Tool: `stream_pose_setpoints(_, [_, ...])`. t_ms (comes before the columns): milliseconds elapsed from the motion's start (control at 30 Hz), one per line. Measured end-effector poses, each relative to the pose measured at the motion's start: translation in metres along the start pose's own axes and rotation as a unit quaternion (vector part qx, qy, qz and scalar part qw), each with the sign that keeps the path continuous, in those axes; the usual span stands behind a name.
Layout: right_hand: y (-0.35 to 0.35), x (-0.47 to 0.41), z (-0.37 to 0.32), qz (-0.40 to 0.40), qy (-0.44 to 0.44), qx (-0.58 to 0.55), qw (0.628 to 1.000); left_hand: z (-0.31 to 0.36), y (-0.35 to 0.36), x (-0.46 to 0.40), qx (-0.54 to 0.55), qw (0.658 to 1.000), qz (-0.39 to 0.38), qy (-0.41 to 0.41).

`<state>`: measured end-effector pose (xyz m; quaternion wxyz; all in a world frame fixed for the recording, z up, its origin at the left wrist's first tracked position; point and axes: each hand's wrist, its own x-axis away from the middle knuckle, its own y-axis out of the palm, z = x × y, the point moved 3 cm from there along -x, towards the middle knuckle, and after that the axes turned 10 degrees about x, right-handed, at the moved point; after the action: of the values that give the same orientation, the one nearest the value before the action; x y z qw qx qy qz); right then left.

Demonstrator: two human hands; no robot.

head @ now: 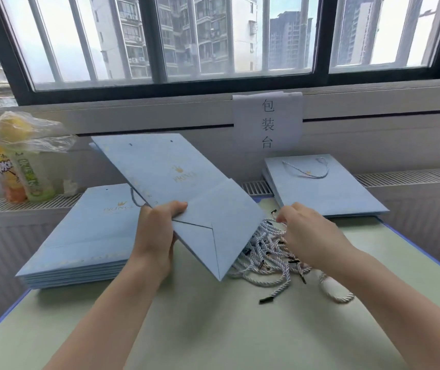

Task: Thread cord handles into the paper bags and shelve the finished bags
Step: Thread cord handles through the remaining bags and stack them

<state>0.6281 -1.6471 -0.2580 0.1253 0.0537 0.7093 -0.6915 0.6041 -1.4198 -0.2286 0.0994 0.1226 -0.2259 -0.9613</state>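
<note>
Here my left hand point(157, 236) grips the folded base of a flat blue paper bag point(176, 188), thumb pressed on top, holding it tilted above the green table point(213, 329). Right of that bag, my right hand point(309, 236) reaches into the pile of cords point(269, 260) — fingers curled, though I cannot tell what they pinch. Left of the held bag lies the unthreaded stack point(80, 249); beyond the cords — a threaded bag point(323, 188).

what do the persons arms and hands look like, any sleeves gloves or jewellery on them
Both forearms are bare as far as the frame shows: no sleeves reach into view. The left hand and the right hand wear no gloves, and no rings, watch or bracelet show on the visible sides of the fingers and wrists. Fingernails look short and unpainted where the left thumb shows.
</note>
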Motion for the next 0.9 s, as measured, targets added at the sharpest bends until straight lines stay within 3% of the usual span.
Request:
stream_pose_setpoints(67, [0.012,-0.002,0.007,-0.067,-0.005,0.020,0.998,0.000,-0.002,-0.002,-0.014,1.000,0.008,-0.004])
stream_pose_setpoints(133, [0.018,-0.005,0.009,-0.086,-0.014,0.020,0.996,-0.002,-0.002,-0.002,-0.028,0.999,0.012,-0.008])
stream_pose_setpoints(333, [0.013,-0.008,0.011,-0.025,0.010,-0.042,0.999,-0.005,0.000,0.001,-0.050,0.998,0.006,-0.028])
stream_pose_setpoints(400, [0.003,-0.009,0.013,0.068,0.033,-0.115,0.990,-0.004,0.000,0.001,-0.041,0.999,0.011,-0.028])
stream_pose_setpoints(467, [-0.014,-0.006,0.015,0.205,0.051,-0.248,0.945,-0.003,-0.001,0.000,-0.012,0.999,0.013,-0.032])
stream_pose_setpoints(533, [-0.032,-0.002,0.015,0.312,0.037,-0.389,0.866,-0.003,-0.001,0.000,0.016,0.999,0.010,-0.051])
stream_pose_setpoints(633, [-0.053,0.009,0.016,0.397,-0.008,-0.509,0.764,-0.005,0.001,0.001,0.038,0.996,0.000,-0.086])
stream_pose_setpoints(700, [-0.060,0.012,0.014,0.415,-0.033,-0.532,0.737,-0.006,0.004,0.004,0.045,0.992,-0.037,-0.112])
stream_pose_setpoints(800, [-0.060,0.010,0.015,0.422,-0.023,-0.515,0.746,-0.010,0.010,0.011,0.035,0.978,-0.121,-0.164])
stream_pose_setpoints(900, [-0.052,0.002,0.022,0.369,0.037,-0.467,0.803,-0.013,0.013,0.016,-0.005,0.966,-0.188,-0.178])
